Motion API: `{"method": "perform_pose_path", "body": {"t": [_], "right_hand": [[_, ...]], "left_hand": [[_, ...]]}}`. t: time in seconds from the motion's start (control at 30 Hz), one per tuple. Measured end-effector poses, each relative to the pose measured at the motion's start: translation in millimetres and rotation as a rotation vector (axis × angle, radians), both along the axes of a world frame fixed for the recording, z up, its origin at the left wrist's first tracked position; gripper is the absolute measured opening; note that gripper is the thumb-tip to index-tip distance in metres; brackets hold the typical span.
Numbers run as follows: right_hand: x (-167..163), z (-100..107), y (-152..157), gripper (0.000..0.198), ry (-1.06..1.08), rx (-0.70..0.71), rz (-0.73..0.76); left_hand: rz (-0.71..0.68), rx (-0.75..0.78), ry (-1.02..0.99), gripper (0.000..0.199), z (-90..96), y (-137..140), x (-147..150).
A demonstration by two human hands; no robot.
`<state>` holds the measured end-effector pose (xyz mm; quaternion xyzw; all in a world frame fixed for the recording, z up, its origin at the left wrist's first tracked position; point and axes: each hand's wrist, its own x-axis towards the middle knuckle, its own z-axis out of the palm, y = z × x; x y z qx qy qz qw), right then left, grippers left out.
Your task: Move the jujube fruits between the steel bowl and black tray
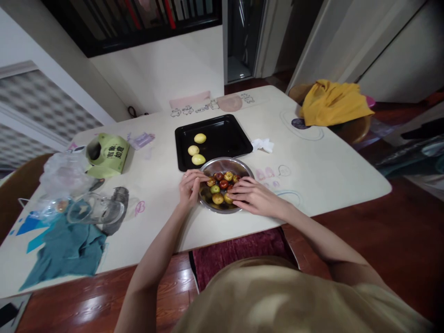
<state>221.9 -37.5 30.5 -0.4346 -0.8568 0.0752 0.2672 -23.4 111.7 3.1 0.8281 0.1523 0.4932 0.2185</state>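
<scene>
A round metal bowl (222, 209) stands near the table's front edge, holding several small round fruits (224, 184), some red, some yellow-green. My left hand (191, 184) is at the bowl's left rim, its fingers curled over the edge and the fingertips beside the fruits. From the right, my right hand (255, 196) reaches across the rim. Its fingers are stretched out over the fruits and touch those on the right side; part of the fruit is hidden beneath them. Behind the bowl lies a black tray (225, 136) with three yellow, lemon-like fruits (198, 159) on its left side.
A crumpled white tissue (263, 145) lies right of the tray. On the left are a green paper bag (110, 155), clear plastic bags (64, 173), a clear container (97, 208) and a teal cloth (71, 247). A yellow cloth (335, 102) hangs over a chair at the right.
</scene>
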Motion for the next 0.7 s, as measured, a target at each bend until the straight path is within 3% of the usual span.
{"method": "perform_pose_path", "body": {"t": [0.2,0.4,0.53,0.7], "right_hand": [[2.8,-3.5,5.8,0.031,0.096,0.008,0.019],[22.6,-2.4,19.6,0.028,0.233,0.066,-0.136],[32.4,6.4,50.5,0.027,0.249,0.079,-0.111],[34.7,17.4,115.4,0.028,0.134,0.083,-0.046]], "left_hand": [[0.125,-0.042,-0.058,0.047,-1.7,5.0,2.8],[0.213,-0.077,-0.119,0.045,-9.0,14.9,3.1],[0.236,-0.088,-0.179,0.047,-13.6,36.2,9.9],[0.288,-0.154,-0.230,0.050,-15.1,57.7,19.0]]}}
